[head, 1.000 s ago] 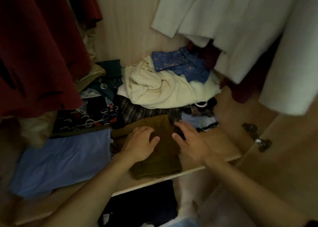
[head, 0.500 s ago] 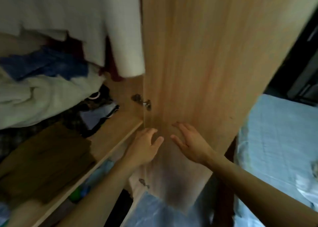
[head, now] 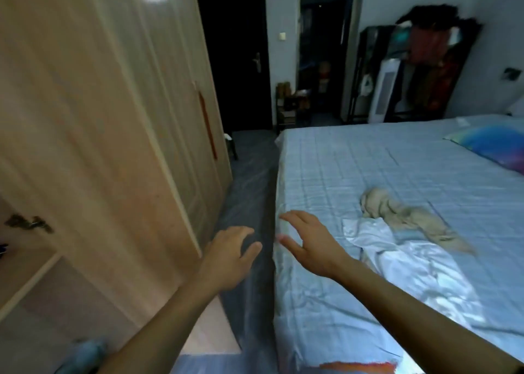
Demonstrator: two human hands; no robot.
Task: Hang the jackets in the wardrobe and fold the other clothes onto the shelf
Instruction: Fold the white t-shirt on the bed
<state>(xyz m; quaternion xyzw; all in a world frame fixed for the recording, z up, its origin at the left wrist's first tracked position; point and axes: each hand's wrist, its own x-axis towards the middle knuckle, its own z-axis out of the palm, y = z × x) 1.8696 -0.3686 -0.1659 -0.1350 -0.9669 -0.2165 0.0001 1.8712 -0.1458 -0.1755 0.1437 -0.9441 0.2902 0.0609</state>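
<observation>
Pale, glossy white garment (head: pixel 397 257) on the bed (head: pixel 340 169), just right of the right hand (head: pixel 314 249).

Both hands empty, fingers spread and loosely curved: left hand (head: pixel 226 257) over the dark floor gap beside the wardrobe door (head: pixel 113 146), right hand above the mattress edge. Beige crumpled garment (head: pixel 397 217) beyond the white one, touching it, farther from both hands. By the sheen, thin, light, limp and probably slippery cloth; best pinched at two bunched edges nearest the right fingers (head: pixel 295 219), then lifted clear. Garment type not discernible.
</observation>
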